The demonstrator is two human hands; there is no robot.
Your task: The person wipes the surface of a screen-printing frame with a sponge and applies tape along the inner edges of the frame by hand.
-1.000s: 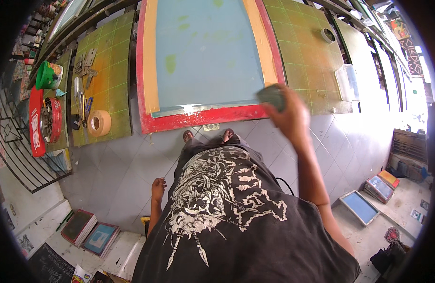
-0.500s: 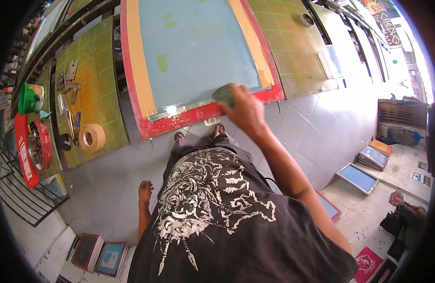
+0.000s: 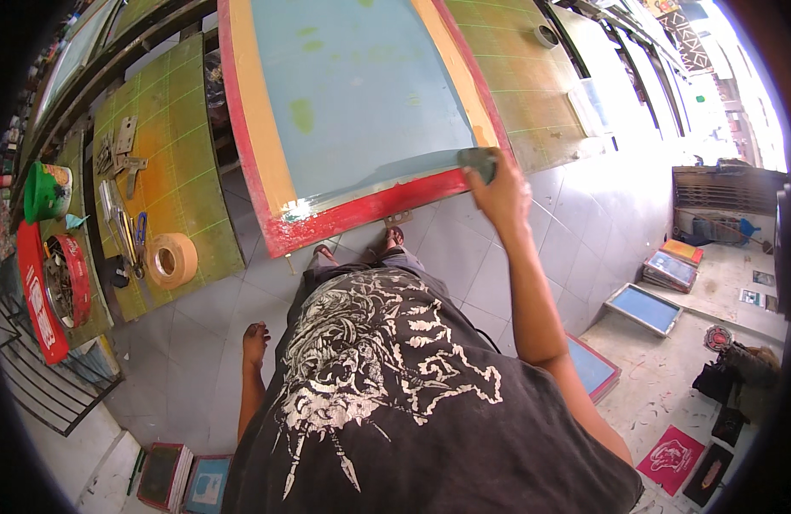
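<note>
A large screen-printing frame (image 3: 361, 221) lies in front of me, with a red border, blue-grey mesh and tan tape down both sides. Faint yellow-green patches show in the mesh. My right hand (image 3: 503, 195) is closed round a dark grey-green sponge (image 3: 476, 161), which it presses on the frame's near right corner. A wet, shiny streak runs along the near edge, brightest at the left corner. My left hand (image 3: 255, 344) hangs at my side over the tiled floor, fingers loosely bent and apart, with nothing seen in it.
Left of the frame, a green-yellow board (image 3: 168, 154) carries a tape roll (image 3: 172, 260), metal hinges (image 3: 128, 152) and cutters. Further left are a green tub (image 3: 48, 193) and a red round tin (image 3: 68, 278). Smaller screens (image 3: 644, 308) lie on the right ledge.
My right hand has slid the sponge to the right along the near border, up to the corner. My left hand still hangs low, slightly shifted in view.
</note>
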